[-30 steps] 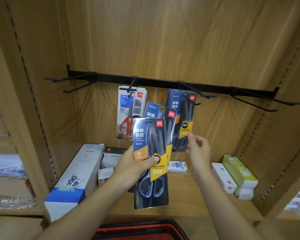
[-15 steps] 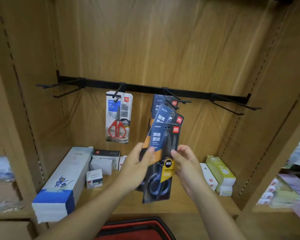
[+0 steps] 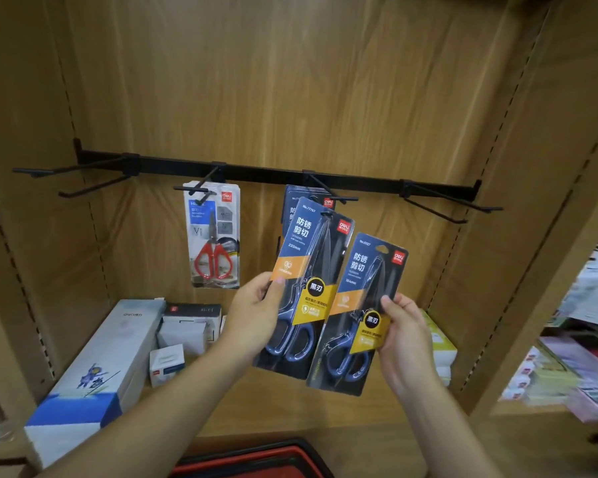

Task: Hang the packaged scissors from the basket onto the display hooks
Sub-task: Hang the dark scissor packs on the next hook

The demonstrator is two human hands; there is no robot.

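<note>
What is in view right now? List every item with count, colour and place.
rail: one, black, across the back panel
hooks: four sets, black, on the rail; the outer two are bare
red-handled scissors pack: at least one, white card, on the second hook
hung dark packs: count hidden, dark blue, on the third hook
220mm scissors pack: one, dark blue and orange, its top near the third hook
smaller scissors pack: one, dark blue and orange, right of it
long box: one, white and blue, shelf left
small boxes: at least two, white, shelf middle
yellow-green boxes: stack, partly hidden, shelf right
basket: one, red and black, bottom edge
left hand: grips the 220mm pack
right hand: grips the smaller pack
</note>
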